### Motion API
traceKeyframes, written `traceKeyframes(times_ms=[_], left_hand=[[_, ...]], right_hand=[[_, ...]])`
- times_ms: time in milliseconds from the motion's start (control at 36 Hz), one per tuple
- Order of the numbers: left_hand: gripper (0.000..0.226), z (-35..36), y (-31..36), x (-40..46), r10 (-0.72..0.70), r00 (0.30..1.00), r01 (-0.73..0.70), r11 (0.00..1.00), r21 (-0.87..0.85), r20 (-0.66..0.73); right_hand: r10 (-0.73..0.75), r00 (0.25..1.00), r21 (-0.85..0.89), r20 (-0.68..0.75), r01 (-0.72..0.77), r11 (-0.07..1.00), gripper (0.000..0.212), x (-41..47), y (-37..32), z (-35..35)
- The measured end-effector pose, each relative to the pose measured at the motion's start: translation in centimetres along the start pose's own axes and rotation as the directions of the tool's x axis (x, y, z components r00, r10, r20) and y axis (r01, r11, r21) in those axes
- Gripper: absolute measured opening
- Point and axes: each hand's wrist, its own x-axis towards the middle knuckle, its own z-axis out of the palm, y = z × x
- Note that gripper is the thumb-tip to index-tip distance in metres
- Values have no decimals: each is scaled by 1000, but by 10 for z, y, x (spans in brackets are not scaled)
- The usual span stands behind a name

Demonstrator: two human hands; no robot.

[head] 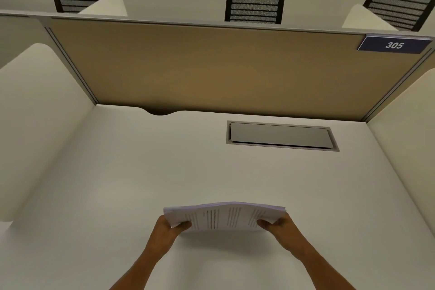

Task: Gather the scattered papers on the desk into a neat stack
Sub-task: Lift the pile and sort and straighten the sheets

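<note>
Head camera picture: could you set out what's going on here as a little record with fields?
Place: a white desk in a study booth with a tan back panel
Papers: one gathered stack of papers, printed lines on top, bowed upward in the middle
Left hand: grips the stack's left edge
Right hand: grips the stack's right edge
Loose sheets on desk: none visible
Desk fitting: grey cable hatch, shut
Sign: blue plate reading 305
Behind the panel: three black chairs
</note>
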Motion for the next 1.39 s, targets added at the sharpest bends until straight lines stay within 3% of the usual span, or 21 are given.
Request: traceKeyframes(times_ms=[139,333,611,750,861,1028,1139,1194,1278,1389], left_hand=[[45,1,2,-1,27,1000,-27,1000,15,-9],[40,-1,4,4,25,1000,-25,999,20,-19],[31,3,-2,3,-35,998,32,997,75,42],[19,-4,0,9,-73,994,70,997,41,79],[29,-8,5,7,-74,993,77,997,-30,94],[34,-28,23,10,-37,999,42,990,-132,40],[52,-47,45,21,-10,999,7,998,-63,-54],[58,-55,61,25,26,1000,-27,999,37,6],[53,-57,88,25,24,979,-64,978,197,200],[50,-42,118,15,-72,892,-80,947,312,447]], right_hand=[[-1,1000,15,-11,2,1000,29,1,0,-1],[-7,1000,-7,-31,7,1000,33,1,1,-4],[30,999,-118,-15,-32,992,15,9,11,-5],[9,999,-154,44,-2,988,19,18,0,-13],[6,993,-173,116,14,985,16,22,-15,-19],[13,954,-187,300,45,981,34,22,-52,-26],[48,923,-279,381,65,958,38,23,-74,-29],[68,906,-328,419,81,941,34,23,-83,-29],[92,877,-387,472,113,915,31,23,-97,-26],[134,850,-451,510,131,883,32,28,-118,-16]])
